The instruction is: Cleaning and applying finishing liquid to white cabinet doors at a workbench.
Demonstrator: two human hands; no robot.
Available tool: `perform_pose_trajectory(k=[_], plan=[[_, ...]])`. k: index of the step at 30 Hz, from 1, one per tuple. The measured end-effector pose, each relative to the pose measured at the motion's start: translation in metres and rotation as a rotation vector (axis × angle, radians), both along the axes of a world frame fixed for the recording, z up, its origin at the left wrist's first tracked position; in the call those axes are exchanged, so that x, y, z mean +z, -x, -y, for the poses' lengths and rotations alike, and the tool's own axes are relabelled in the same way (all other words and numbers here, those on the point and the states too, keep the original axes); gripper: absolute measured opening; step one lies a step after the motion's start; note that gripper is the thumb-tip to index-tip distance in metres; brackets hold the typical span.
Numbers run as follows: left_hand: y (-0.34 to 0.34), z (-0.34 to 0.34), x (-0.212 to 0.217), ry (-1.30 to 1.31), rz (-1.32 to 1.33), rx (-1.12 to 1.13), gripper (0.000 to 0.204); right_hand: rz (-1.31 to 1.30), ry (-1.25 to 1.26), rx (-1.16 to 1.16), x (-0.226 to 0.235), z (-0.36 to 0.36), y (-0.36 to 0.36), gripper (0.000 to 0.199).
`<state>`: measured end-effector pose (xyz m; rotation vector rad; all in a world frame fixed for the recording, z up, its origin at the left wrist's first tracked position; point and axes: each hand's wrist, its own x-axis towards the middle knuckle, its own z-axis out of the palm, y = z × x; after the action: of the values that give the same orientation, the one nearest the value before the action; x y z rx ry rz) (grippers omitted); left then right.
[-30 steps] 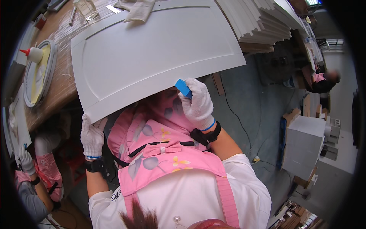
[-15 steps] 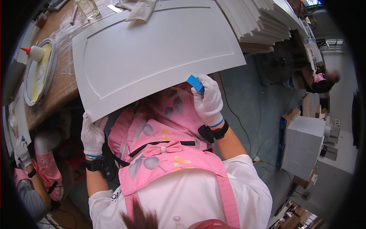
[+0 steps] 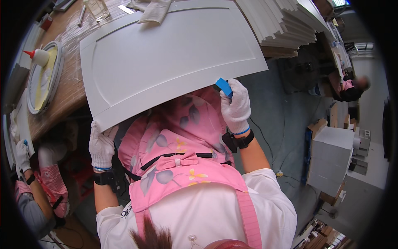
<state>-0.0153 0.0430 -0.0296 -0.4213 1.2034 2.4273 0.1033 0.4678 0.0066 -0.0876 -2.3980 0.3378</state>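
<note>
Stacked white panels (image 3: pixel 286 25) crowd the door panel's (image 3: pixel 166 58) right; near edge open.

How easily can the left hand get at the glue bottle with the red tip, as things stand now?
Probably not easily. The left hand grips the white panel's near corner, and the glue bottle stands far off on the round tray, apart from it. Nothing blocks the way, but the hand must first release its grip.

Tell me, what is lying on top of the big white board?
A crumpled pale cloth lies on the far edge of the white panel. The rest of its top looks bare. The right hand presses a blue block against its near edge; what lies beneath is hidden.
</note>
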Motion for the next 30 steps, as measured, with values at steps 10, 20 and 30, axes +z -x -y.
perform_pose_trajectory(k=[10, 20, 30], plan=[[-0.001, -0.005, 0.003, 0.004, 0.016, 0.043, 0.047, -0.197, 2.063, 0.382, 0.023, -0.018, -0.015, 0.047], [-0.002, -0.005, 0.001, -0.026, -0.003, 0.059, 0.045, -0.066, 2.146, 0.339, 0.026, -0.016, -0.013, 0.048], [-0.001, -0.008, 0.005, -0.046, 0.01, 0.081, 0.042, 0.095, 0.709, 0.029, 0.034, 0.002, -0.009, 0.042]])
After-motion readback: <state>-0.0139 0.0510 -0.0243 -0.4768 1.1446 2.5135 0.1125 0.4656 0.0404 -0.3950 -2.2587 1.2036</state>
